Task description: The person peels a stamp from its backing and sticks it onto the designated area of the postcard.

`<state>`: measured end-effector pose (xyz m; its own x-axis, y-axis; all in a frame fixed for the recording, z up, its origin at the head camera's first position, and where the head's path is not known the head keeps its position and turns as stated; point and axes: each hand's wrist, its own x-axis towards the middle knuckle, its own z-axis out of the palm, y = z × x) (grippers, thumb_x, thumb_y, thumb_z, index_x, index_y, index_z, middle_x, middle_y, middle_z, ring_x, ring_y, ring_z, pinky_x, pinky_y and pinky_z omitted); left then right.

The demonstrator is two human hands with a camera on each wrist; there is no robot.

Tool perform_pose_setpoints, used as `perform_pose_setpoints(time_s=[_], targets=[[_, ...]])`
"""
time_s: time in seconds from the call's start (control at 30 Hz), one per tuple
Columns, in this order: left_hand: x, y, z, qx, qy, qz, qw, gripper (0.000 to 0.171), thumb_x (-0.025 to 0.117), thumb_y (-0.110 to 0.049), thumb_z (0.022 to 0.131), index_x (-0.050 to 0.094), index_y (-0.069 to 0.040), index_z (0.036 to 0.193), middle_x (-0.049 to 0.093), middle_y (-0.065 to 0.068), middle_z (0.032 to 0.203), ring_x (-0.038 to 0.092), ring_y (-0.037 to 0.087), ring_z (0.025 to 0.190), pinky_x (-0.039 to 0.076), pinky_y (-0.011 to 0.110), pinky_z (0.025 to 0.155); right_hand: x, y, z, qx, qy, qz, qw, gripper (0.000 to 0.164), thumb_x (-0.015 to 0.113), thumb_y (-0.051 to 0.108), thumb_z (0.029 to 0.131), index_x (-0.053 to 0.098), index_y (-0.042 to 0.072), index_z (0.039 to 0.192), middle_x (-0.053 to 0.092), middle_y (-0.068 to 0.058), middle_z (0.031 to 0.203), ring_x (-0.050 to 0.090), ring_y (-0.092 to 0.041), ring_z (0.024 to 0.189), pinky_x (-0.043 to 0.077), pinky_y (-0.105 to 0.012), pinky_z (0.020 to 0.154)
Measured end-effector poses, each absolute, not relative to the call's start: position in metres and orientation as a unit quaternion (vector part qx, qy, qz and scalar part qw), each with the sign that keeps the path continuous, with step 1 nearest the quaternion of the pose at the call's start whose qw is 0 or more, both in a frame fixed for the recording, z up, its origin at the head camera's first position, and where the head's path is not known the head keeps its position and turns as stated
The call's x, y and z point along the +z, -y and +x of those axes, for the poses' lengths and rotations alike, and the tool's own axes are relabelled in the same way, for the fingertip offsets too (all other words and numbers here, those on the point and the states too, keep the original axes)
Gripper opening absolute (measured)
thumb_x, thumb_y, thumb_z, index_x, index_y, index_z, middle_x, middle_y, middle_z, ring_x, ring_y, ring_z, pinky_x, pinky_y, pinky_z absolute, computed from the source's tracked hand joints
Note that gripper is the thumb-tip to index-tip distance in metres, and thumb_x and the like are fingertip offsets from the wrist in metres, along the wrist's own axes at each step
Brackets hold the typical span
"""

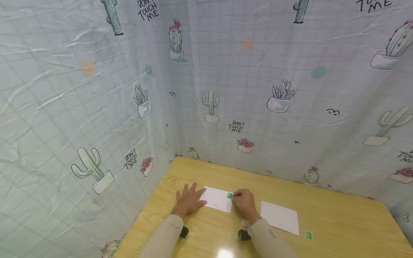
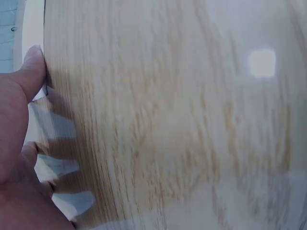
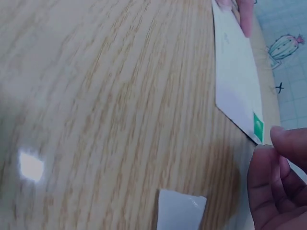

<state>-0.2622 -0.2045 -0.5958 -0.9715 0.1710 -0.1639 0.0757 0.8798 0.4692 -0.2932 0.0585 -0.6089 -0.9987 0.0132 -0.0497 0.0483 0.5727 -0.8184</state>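
A white envelope (image 1: 217, 200) lies flat on the wooden table, with a green stamp (image 1: 229, 195) at its upper right corner. My left hand (image 1: 188, 201) rests at the envelope's left end, fingers spread. Its thumb lies on the near edge, as the left wrist view also shows. At the opposite end, my right hand (image 1: 244, 201) has its fingers curled, thumb and forefinger close together. In the right wrist view those fingertips (image 3: 279, 135) are right at the corner with the stamp (image 3: 258, 127); nothing shows between them.
A second white envelope (image 1: 280, 217) lies to the right, beyond my right forearm. Beside it is another green stamp (image 1: 308, 235) with a white border. A small white piece of paper (image 3: 181, 211) lies near my right wrist. A cactus-print curtain (image 1: 245, 89) hangs behind the table (image 1: 342, 218).
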Motion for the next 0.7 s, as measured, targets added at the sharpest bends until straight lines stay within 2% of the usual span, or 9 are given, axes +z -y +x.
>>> perform_pose_setpoints(time_s=[0.17, 0.23, 0.33, 0.5, 0.7], targets=[[-0.598, 0.207, -0.266, 0.24, -0.965, 0.064, 0.079, 0.056, 0.063, -0.043, 0.102, 0.052, -0.026, 0.155, 0.022, 0.019, 0.173, 0.009, 0.059, 0.158, 0.004, 0.088, 0.115, -0.601, -0.063, -0.29, -0.484, -0.875, 0.013, 0.016, 0.007, 0.073, 0.006, 0.091, 0.078, 0.004, 0.096, 0.074, -0.011, 0.099, 0.062, -0.024, 0.089, 0.055, -0.036, 0.077], [-0.598, 0.207, -0.268, 0.237, -0.968, 0.058, 0.059, 0.054, 0.064, -0.045, 0.101, 0.056, -0.027, 0.151, 0.027, 0.017, 0.172, 0.014, 0.057, 0.157, 0.01, 0.088, 0.114, -0.598, -0.066, -0.288, -0.488, -0.873, 0.005, 0.017, 0.009, 0.073, 0.006, 0.091, 0.078, 0.004, 0.098, 0.073, -0.011, 0.098, 0.061, -0.023, 0.087, 0.054, -0.034, 0.075], [-0.594, 0.204, -0.271, 0.243, -0.968, 0.053, 0.03, 0.054, 0.064, -0.049, 0.1, 0.059, -0.027, 0.149, 0.029, 0.015, 0.172, 0.017, 0.054, 0.158, 0.012, 0.088, 0.114, -0.594, -0.074, -0.286, -0.485, -0.874, -0.012, 0.006, 0.013, 0.074, 0.005, 0.091, 0.077, 0.003, 0.103, 0.071, -0.009, 0.094, 0.06, -0.021, 0.085, 0.052, -0.032, 0.073], [-0.583, 0.189, -0.275, 0.233, -0.969, 0.076, -0.007, 0.064, 0.058, -0.062, 0.099, 0.054, -0.028, 0.153, 0.03, 0.014, 0.172, 0.014, 0.053, 0.159, 0.008, 0.087, 0.116, -0.586, -0.089, -0.282, -0.494, -0.869, -0.023, -0.009, 0.02, 0.076, 0.005, 0.091, 0.077, 0.0, 0.11, 0.07, -0.008, 0.091, 0.061, -0.019, 0.084, 0.051, -0.029, 0.072], [-0.567, 0.161, -0.274, 0.208, -0.972, 0.106, -0.013, 0.07, 0.053, -0.067, 0.099, 0.048, -0.03, 0.157, 0.03, 0.014, 0.172, 0.014, 0.052, 0.16, 0.011, 0.086, 0.116, -0.575, -0.107, -0.278, -0.497, -0.867, -0.029, -0.026, 0.022, 0.077, 0.006, 0.092, 0.076, 0.0, 0.112, 0.072, -0.01, 0.094, 0.066, -0.02, 0.087, 0.054, -0.028, 0.07]])
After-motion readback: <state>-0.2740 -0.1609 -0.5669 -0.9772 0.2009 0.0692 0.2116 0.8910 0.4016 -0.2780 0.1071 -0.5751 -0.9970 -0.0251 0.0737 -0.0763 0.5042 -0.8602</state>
